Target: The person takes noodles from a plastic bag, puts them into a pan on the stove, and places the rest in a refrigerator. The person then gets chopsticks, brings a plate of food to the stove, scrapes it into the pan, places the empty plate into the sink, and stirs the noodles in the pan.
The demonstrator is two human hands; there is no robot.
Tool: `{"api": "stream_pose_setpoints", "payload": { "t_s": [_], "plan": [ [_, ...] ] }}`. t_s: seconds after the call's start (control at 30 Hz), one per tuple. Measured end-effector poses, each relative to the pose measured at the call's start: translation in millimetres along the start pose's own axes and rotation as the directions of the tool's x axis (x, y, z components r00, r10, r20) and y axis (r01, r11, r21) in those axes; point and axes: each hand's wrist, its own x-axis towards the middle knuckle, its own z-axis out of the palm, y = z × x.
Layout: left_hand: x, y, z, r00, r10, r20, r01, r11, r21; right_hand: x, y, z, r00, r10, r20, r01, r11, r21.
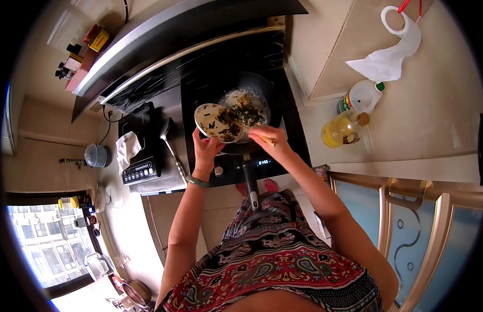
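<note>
At the pan [258, 83], food-flecked white bowl [206, 114] in left grip [205, 150], utensil [244, 126] in right grip [273, 139].

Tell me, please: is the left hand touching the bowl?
Touching. The head view shows the left hand holding the bowl at its near edge, fingers against it, no gap visible.

smooth bowl [197, 122], glossy cooktop [289, 112], metal ladle [176, 154]

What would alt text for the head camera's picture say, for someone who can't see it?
A person's left hand holds a pale bowl of dark green bits tilted toward a dark pan of food on a black stovetop, while the right hand holds a slender utensil at the bowl.
</note>
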Motion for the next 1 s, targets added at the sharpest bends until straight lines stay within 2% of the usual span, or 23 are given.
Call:
{"api": "stream_pose_setpoints", "payload": {
  "t_s": [0.07, 0.17, 0.23, 0.3, 0.33, 0.37, 0.47, 0.57, 0.63, 0.67, 0.7, 0.8, 0.87, 0.9, 0.97, 1.0],
  "plan": [
    [-3.8, 6.9, 0.7, 1.000, -0.003, -0.003, 0.003, 1.000, 0.004, 13.1, 8.6, -6.4, 0.996, 0.048, -0.072, -0.044, 0.997, 0.058],
    [-5.8, 10.4, -5.9, 1.000, -0.002, -0.017, 0.003, 1.000, 0.008, 23.0, 13.0, -25.9, 0.991, 0.062, -0.119, -0.068, 0.997, -0.042],
    [-16.3, 11.8, -13.4, 0.999, -0.004, -0.032, 0.004, 1.000, 0.004, 18.8, 5.0, -29.9, 0.990, 0.119, -0.079, -0.120, 0.993, -0.012],
    [-14.4, 12.6, -17.9, 0.999, 0.021, -0.046, -0.021, 1.000, -0.002, 18.6, 4.2, -33.2, 0.977, 0.075, 0.199, -0.055, 0.993, -0.104],
    [-15.1, 15.8, -18.3, 0.999, 0.026, -0.040, -0.026, 1.000, -0.009, 14.6, 14.5, -31.5, 0.969, 0.069, 0.237, -0.043, 0.993, -0.112],
    [-16.4, 18.9, -19.0, 0.999, 0.029, -0.042, -0.030, 0.999, -0.011, 13.2, 26.1, -33.5, 0.977, 0.009, 0.213, 0.024, 0.988, -0.150],
    [-28.8, 25.6, -27.3, 0.998, 0.030, -0.048, -0.029, 0.999, 0.020, 14.7, 26.3, -55.7, 0.970, 0.206, 0.131, -0.182, 0.968, -0.175],
    [-28.7, 27.5, -31.4, 0.997, 0.057, -0.054, -0.059, 0.998, -0.029, 22.9, -9.7, -71.2, 0.971, 0.184, 0.152, -0.145, 0.961, -0.237],
    [-28.4, 29.9, -33.5, 0.996, 0.050, -0.069, -0.052, 0.998, -0.028, 13.5, -9.4, -63.1, 0.984, 0.026, 0.176, -0.005, 0.993, -0.118],
    [-30.4, 32.7, -34.8, 0.996, 0.049, -0.076, -0.052, 0.998, -0.032, 10.8, -10.2, -59.9, 0.965, 0.029, 0.262, -0.003, 0.995, -0.100],
    [-30.8, 33.3, -36.3, 0.996, 0.051, -0.072, -0.054, 0.998, -0.038, 11.8, -15.6, -55.5, 0.935, 0.042, 0.352, 0.033, 0.978, -0.206],
    [-32.1, 36.0, -39.1, 0.996, 0.049, -0.070, -0.053, 0.997, -0.055, 9.9, 12.6, -29.1, 0.928, 0.058, 0.367, 0.028, 0.974, -0.223],
    [-32.3, 38.6, -41.0, 0.996, 0.048, -0.076, -0.053, 0.996, -0.065, 18.3, 31.1, -13.3, 0.930, 0.181, 0.319, -0.145, 0.980, -0.133],
    [-34.2, 39.8, -41.7, 0.996, 0.049, -0.076, -0.054, 0.996, -0.065, 21.1, 31.3, -7.9, 0.931, 0.179, 0.320, -0.144, 0.981, -0.130],
    [-34.4, 43.2, -42.9, 0.996, 0.053, -0.076, -0.057, 0.996, -0.063, 28.7, 33.7, 1.3, 0.947, -0.010, 0.322, 0.070, 0.982, -0.175],
    [-34.4, 44.3, -43.8, 0.996, 0.060, -0.070, -0.064, 0.996, -0.065, 34.0, 36.8, 7.7, 0.951, -0.157, 0.266, 0.209, 0.962, -0.178]
  ]
}}
